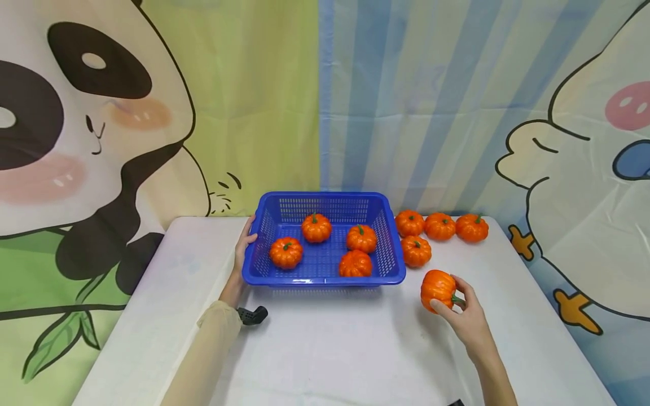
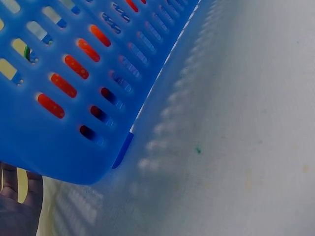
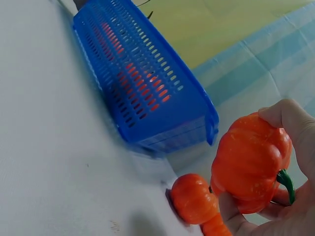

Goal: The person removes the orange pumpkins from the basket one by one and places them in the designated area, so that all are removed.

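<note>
My right hand (image 1: 469,316) holds a small orange pumpkin (image 1: 438,288) between thumb and fingers, to the right of the basket's front corner. Its green stem (image 3: 286,186) points toward the palm in the right wrist view. At the left end of a blue plastic basket (image 1: 325,281), my left hand (image 1: 241,254) rests against the outer side with fingers extended along it. Inside the basket lie several pumpkins, among them one at the left (image 1: 286,252) and one at the front right (image 1: 355,264).
Several more pumpkins stand on the white table right of the basket: a back row with a middle one (image 1: 440,226), and one in front (image 1: 416,251) close to the basket wall. A printed curtain (image 1: 254,113) hangs behind the table (image 1: 325,349).
</note>
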A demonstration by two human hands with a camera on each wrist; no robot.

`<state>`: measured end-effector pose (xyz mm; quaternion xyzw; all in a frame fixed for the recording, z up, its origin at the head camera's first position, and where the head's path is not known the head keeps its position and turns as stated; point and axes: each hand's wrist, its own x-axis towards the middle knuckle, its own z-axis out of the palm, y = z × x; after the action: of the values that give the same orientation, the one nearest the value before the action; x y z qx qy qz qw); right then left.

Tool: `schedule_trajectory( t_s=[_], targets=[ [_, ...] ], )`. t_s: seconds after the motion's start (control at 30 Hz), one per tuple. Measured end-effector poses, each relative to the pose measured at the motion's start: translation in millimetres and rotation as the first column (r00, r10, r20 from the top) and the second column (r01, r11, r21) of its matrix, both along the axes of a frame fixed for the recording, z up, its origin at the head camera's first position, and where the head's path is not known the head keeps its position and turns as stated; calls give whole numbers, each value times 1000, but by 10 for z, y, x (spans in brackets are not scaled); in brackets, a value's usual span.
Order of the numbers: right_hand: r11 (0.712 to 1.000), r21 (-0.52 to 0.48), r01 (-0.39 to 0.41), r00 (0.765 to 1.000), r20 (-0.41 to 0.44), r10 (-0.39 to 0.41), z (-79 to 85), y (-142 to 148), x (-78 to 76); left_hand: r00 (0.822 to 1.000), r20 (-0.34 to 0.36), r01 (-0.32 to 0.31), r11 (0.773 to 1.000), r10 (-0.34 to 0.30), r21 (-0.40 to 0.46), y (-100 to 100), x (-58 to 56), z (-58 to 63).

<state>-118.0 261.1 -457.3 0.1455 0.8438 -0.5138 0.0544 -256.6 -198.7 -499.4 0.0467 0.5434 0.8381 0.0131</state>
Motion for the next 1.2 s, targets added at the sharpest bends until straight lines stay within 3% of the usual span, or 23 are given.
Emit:
schedule_trajectory(
  t_s=[0.47, 0.7, 1.0, 1.2],
  targets=[
    [998, 13, 59, 998, -17, -59, -8, 33, -22, 1000, 6, 9, 999, -10, 48, -1, 1, 16],
    [993, 74, 93, 995, -31, -91, 50, 121, -78, 1000, 14, 25, 995, -26, 95, -2, 8, 20],
    [991, 110, 80, 996, -43, -76, 119, 269, -141, 1000, 4, 17, 998, -17, 63, 6, 1, 8],
    [988, 93, 121, 991, -67, -115, 89, 291, -179, 1000, -5, 22, 998, -22, 63, 2, -3, 1]
  ],
)
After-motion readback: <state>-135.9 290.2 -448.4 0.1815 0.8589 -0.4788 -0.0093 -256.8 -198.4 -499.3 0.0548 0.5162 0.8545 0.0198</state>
